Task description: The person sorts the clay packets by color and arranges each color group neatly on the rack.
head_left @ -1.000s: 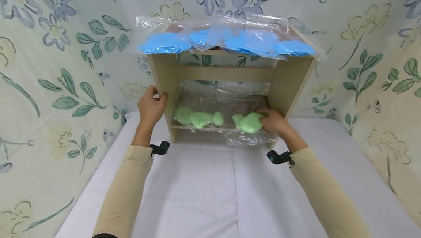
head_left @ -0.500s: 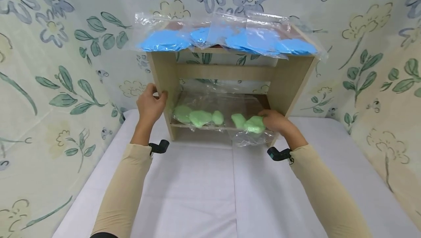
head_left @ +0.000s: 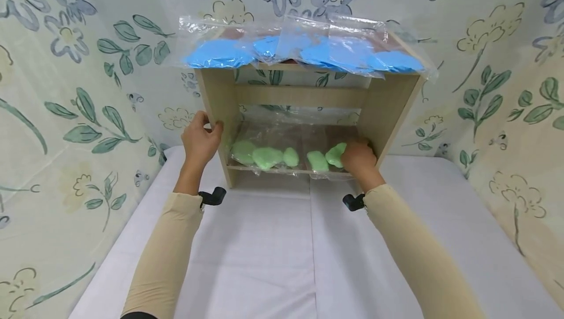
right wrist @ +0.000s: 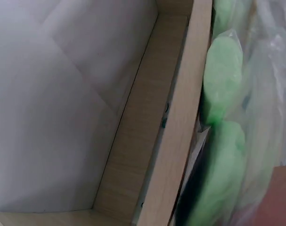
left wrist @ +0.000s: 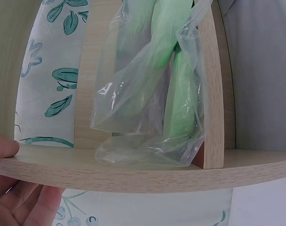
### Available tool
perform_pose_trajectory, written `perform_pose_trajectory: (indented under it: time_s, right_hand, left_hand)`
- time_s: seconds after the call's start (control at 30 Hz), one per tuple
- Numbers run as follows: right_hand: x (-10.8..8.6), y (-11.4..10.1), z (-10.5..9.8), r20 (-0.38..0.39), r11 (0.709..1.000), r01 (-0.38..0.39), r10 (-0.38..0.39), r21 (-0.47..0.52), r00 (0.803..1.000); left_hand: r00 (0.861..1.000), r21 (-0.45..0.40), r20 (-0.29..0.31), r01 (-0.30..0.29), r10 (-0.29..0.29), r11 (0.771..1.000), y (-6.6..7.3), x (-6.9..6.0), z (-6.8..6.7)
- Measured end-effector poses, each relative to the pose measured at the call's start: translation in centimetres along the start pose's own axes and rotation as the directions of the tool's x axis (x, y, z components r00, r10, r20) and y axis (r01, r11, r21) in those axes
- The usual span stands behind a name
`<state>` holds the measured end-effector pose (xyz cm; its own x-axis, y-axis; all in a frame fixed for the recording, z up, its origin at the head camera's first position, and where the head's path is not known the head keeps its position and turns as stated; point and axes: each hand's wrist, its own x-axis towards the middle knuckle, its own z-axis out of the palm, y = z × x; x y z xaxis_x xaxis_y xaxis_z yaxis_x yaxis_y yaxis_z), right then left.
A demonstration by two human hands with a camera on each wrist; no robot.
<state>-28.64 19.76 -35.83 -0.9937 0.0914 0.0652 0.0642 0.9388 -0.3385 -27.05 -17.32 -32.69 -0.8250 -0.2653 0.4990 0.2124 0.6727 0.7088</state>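
Note:
My left hand [head_left: 201, 137] grips the front edge of the left side panel [head_left: 220, 108] of a small wooden shelf unit, thumb inside and fingers outside. On the lower board lie clear plastic bags with soft light-green lumps [head_left: 267, 157]. At the right end, my right hand [head_left: 360, 157] is on the clear bag with green lumps [head_left: 318, 160], partly covering one lump; its fingertips are hidden. The right wrist view shows green lumps [right wrist: 222, 77] behind the board's front edge, with a blurred bit of hand at the lower right.
Clear bags with flat bright-blue contents [head_left: 220, 54] lie across the unit's top, overhanging its front slightly. The unit stands on a white cloth-covered table [head_left: 264, 240] against flowered fabric [head_left: 110, 88]. The right side panel [head_left: 389, 108] rises beside my right hand.
My right hand has moved inward and left onto the lower board. The right bag's overhanging front has gone back, and its green lumps lie farther in. My left hand stays on the panel.

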Motion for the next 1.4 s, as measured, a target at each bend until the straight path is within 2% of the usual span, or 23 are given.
perform_pose_trajectory:
  time_s: [0.03, 0.07, 0.1, 0.13, 0.2, 0.23, 0.27, 0.37, 0.43, 0.5, 0.63, 0.77, 0.9, 0.97, 1.03, 1.1, 1.2, 1.27, 1.33, 1.4]
  right_hand:
    - [-0.1, -0.1, 0.3, -0.043, 0.999, 0.041, -0.042, -0.019, 0.998]
    - [-0.2, -0.1, 0.6, -0.093, 0.992, 0.117, -0.121, -0.038, 0.988]
    - [-0.3, -0.1, 0.9, -0.132, 0.977, 0.205, -0.211, -0.054, 0.969]
    - [-0.5, -0.1, 1.1, -0.151, 0.954, 0.293, -0.299, -0.058, 0.942]
    - [-0.7, 0.1, 1.6, -0.150, 0.889, 0.454, -0.459, -0.067, 0.876]
    - [-0.7, 0.2, 1.8, -0.120, 0.858, 0.510, -0.513, -0.059, 0.850]
    - [-0.8, 0.2, 2.0, -0.078, 0.842, 0.539, -0.540, -0.036, 0.838]
    - [-1.1, 0.3, 2.6, 0.023, 0.868, 0.497, -0.497, 0.013, 0.867]
    - [-1.1, 0.0, 3.0, 0.047, 0.896, 0.445, -0.445, 0.005, 0.895]
    - [-1.1, -0.5, 3.3, 0.050, 0.911, 0.411, -0.410, -0.012, 0.911]
    - [-0.9, -1.6, 3.8, 0.052, 0.923, 0.383, -0.381, -0.036, 0.923]
    - [-0.7, -2.4, 3.9, 0.046, 0.929, 0.370, -0.369, -0.019, 0.928]
    - [-0.8, -2.6, 4.1, -0.034, 0.916, 0.397, -0.396, 0.049, 0.918]
    - [-1.5, -2.6, 4.1, -0.106, 0.899, 0.428, -0.419, 0.087, 0.902]
    - [-2.8, -2.5, 3.9, -0.186, 0.877, 0.464, -0.438, 0.128, 0.879]
    - [-4.7, -2.1, 3.8, -0.266, 0.848, 0.508, -0.460, 0.152, 0.847]
    - [-8.3, -1.3, 3.8, -0.382, 0.790, 0.578, -0.479, 0.205, 0.790]
    - [-10.9, -0.6, 4.0, -0.432, 0.754, 0.612, -0.481, 0.240, 0.763]
    - [-13.1, 0.1, 4.3, -0.437, 0.739, 0.612, -0.469, 0.280, 0.767]
    - [-14.8, 1.0, 4.6, -0.415, 0.751, 0.588, -0.452, 0.300, 0.790]
  left_hand:
    - [1.000, 0.003, 0.003, 0.000, 0.000, 1.000, 0.0, 0.0, 0.0]
    - [1.000, 0.006, 0.007, 0.001, -0.001, 1.000, 0.0, 0.0, 0.0]
    - [1.000, 0.007, 0.010, 0.002, -0.002, 1.000, 0.0, 0.0, -0.1]
    - [1.000, 0.005, 0.012, 0.003, -0.003, 1.000, 0.1, 0.0, -0.1]
    - [1.000, 0.002, 0.011, 0.001, -0.001, 1.000, 0.2, 0.1, -0.2]
    - [1.000, 0.001, 0.008, 0.000, 0.000, 1.000, 0.2, 0.2, -0.2]
    - [1.000, -0.001, 0.005, -0.001, 0.001, 1.000, 0.2, 0.3, -0.3]
    - [1.000, 0.002, 0.003, -0.003, 0.003, 1.000, 0.3, 0.4, -0.4]
    - [1.000, 0.003, 0.004, -0.002, 0.002, 1.000, 0.3, 0.5, -0.5]
    - [1.000, 0.003, 0.003, 0.000, 0.000, 1.000, 0.3, 0.5, -0.5]
    - [1.000, 0.006, -0.002, 0.010, -0.010, 1.000, 0.2, 0.5, -0.7]
    - [1.000, 0.007, 0.002, 0.013, -0.013, 1.000, 0.2, 0.7, -0.8]
    - [1.000, 0.004, -0.002, 0.006, -0.006, 1.000, 0.1, 0.9, -0.9]
    - [1.000, 0.004, -0.008, 0.002, -0.002, 1.000, 0.1, 0.9, -0.9]
    - [1.000, 0.003, -0.009, 0.002, -0.002, 1.000, 0.1, 0.9, -0.8]
    - [1.000, 0.001, 0.004, 0.008, -0.008, 1.000, 0.1, 0.8, -0.5]
    - [1.000, -0.005, 0.023, 0.015, -0.015, 1.000, 0.0, 0.6, -0.2]
    - [1.000, -0.011, 0.027, 0.014, -0.014, 1.000, 0.0, 0.3, 0.0]
    - [1.000, -0.021, 0.015, 0.011, -0.010, 1.000, -0.1, 0.1, 0.1]
    - [1.000, -0.029, 0.006, 0.015, -0.015, 0.999, -0.1, 0.0, 0.0]
